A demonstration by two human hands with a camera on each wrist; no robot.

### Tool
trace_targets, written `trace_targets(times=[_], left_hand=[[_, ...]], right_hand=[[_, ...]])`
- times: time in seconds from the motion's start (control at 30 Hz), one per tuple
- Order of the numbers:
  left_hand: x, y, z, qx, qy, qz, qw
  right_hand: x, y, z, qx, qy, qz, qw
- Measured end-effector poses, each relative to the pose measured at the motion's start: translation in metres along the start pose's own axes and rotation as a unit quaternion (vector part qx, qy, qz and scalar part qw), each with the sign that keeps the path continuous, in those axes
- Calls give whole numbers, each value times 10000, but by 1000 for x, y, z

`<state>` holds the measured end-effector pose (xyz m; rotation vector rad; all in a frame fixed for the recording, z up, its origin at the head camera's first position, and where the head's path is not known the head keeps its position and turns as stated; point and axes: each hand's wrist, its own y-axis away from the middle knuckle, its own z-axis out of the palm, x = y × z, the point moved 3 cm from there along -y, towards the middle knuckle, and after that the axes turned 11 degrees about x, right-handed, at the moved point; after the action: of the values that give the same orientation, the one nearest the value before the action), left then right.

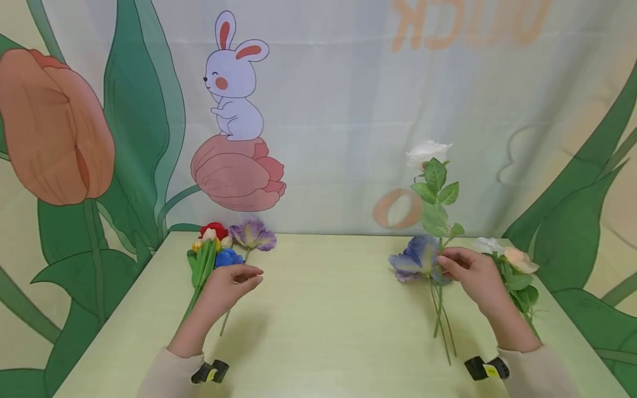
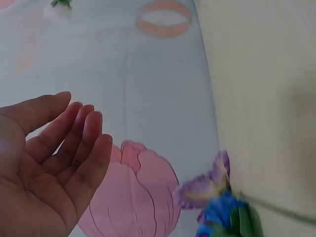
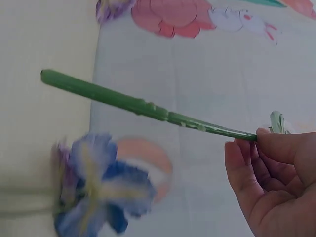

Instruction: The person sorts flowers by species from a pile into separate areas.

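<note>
Between thumb and fingers my right hand [image 1: 470,273] pinches the green stem [image 3: 113,97] of a white artificial rose [image 1: 429,153], held upright with its leaves below the bloom. Behind that stem a blue-purple flower [image 1: 415,258] lies on the table, its thin stems pointing toward me. My left hand [image 1: 234,282] holds nothing; its fingers are relaxed and gently bent, as the left wrist view shows. Near it lie a blue flower [image 1: 229,257], a purple flower [image 1: 252,234] and a bunch of tulips [image 1: 209,243] with a red flower [image 1: 215,228] behind.
At the table's right side lie a peach rose [image 1: 520,260] and a white flower [image 1: 487,245] with green leaves, partly behind my right forearm. A printed curtain [image 1: 328,127] with a rabbit and tulips hangs behind the pale table [image 1: 328,331].
</note>
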<state>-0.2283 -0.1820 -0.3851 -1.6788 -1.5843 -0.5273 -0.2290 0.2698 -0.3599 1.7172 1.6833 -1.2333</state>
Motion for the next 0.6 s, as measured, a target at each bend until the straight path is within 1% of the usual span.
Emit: trace_targets(times=[0.13,0.2,0.33,0.47,0.6], left_hand=[[-15,5,-17,-23,-146,-264,9995],[-23,7,-25,-22,-232,-377,9990],[-40,11,-42,71,-454,-498,9977],[-61,15,-56,138,-648,-615,9959],[-83,17,-66,120,-796,-774,9937]], right_hand=[[23,4,-21,176,427,34,9989],[36,6,-30,266,726,74,9970],[58,10,-51,284,1239,210,9917],[79,14,-72,210,1487,330,9881],[99,15,-89,66,1540,769,9851]])
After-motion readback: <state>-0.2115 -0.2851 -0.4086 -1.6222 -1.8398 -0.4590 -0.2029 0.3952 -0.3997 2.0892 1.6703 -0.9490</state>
